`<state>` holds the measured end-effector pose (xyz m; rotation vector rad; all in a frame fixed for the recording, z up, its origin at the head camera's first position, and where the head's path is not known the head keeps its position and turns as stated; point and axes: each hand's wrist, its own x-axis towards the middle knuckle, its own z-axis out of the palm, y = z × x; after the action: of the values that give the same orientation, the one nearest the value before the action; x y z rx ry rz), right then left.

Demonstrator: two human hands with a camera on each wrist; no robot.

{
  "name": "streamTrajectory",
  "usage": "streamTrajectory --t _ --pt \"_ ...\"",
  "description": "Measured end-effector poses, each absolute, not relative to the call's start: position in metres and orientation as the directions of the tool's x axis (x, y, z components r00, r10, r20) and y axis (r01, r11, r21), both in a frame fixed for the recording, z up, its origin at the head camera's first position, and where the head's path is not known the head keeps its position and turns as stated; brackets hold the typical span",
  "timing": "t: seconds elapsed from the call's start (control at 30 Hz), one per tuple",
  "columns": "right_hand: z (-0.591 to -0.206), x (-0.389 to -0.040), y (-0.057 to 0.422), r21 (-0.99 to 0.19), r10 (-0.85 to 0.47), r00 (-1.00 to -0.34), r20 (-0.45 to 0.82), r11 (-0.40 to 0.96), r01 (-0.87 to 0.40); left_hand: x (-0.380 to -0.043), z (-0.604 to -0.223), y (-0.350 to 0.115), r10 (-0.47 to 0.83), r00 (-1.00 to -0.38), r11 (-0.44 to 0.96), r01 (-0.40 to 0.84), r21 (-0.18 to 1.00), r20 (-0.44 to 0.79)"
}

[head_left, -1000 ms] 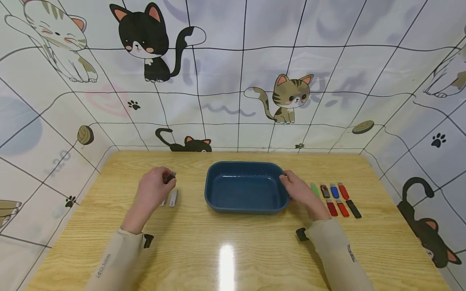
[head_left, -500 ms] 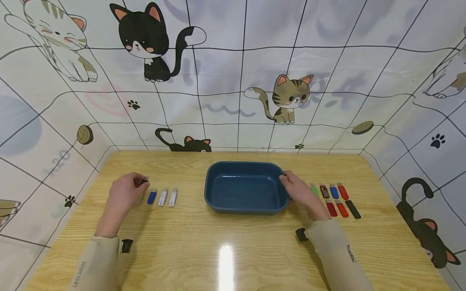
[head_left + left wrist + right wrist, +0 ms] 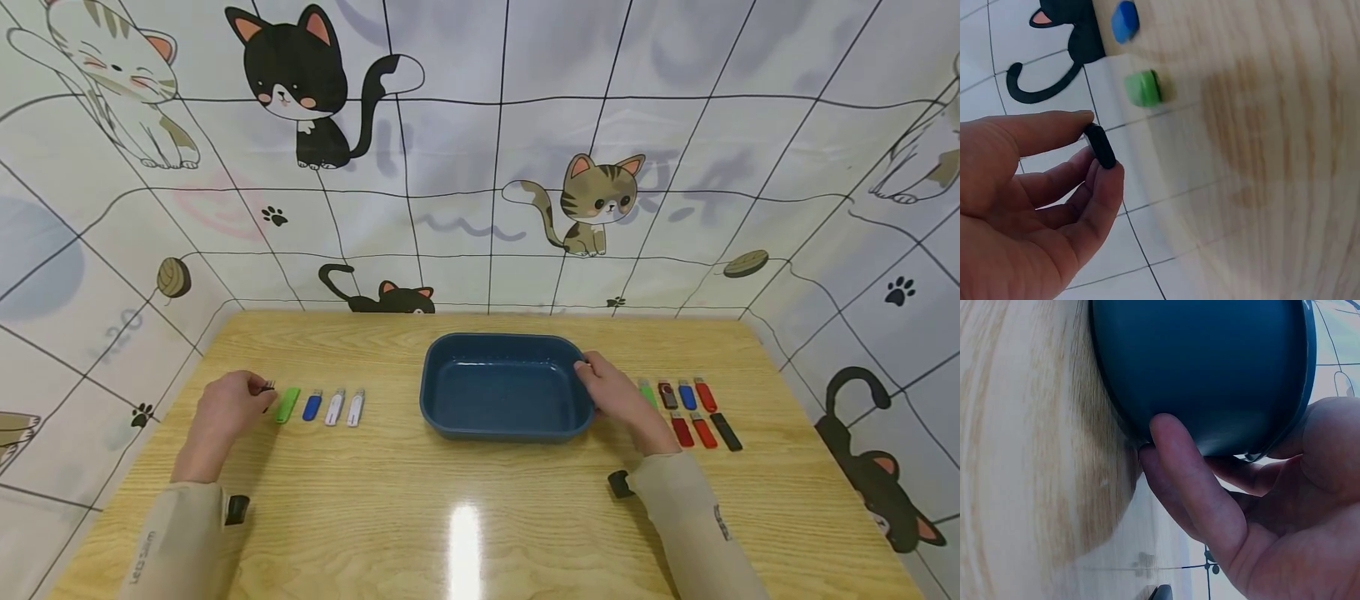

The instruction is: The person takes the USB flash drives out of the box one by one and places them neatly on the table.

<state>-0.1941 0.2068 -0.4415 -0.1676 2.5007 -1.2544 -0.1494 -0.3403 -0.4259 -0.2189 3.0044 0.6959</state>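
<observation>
Between thumb and fingertips my left hand (image 3: 227, 408) pinches a black USB stick (image 3: 1101, 146), held just left of a short row on the table. That row runs from a green USB stick (image 3: 287, 405) through a blue one (image 3: 312, 407) to two white ones (image 3: 335, 408). My right hand (image 3: 617, 390) grips the right end of a dark blue tray (image 3: 506, 435), thumb over the rim and fingers against the outer wall (image 3: 1204, 369). Nothing lies inside the tray.
Right of the tray lie two rows of USB sticks, among them a red one (image 3: 705, 394), a blue one (image 3: 687, 395) and a black one (image 3: 725, 432). A cat-patterned cloth (image 3: 450, 225) stands around the wooden table (image 3: 375, 500) at the back and sides.
My left hand has moved left with the black USB stick, from beside the tray past the row, uncovering the white, blue and green sticks. The right hand and tray have stayed put.
</observation>
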Motion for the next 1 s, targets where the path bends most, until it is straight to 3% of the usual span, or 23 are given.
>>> streamTrajectory --t 1.0 --pt "-0.443 -0.195 0.208 -0.789 -0.251 -0.938 -0.239 0.614 0.036 -0.158 -0.441 -0.351 -0.127 -0.984 0.922 -0.163 0.352 -0.121"
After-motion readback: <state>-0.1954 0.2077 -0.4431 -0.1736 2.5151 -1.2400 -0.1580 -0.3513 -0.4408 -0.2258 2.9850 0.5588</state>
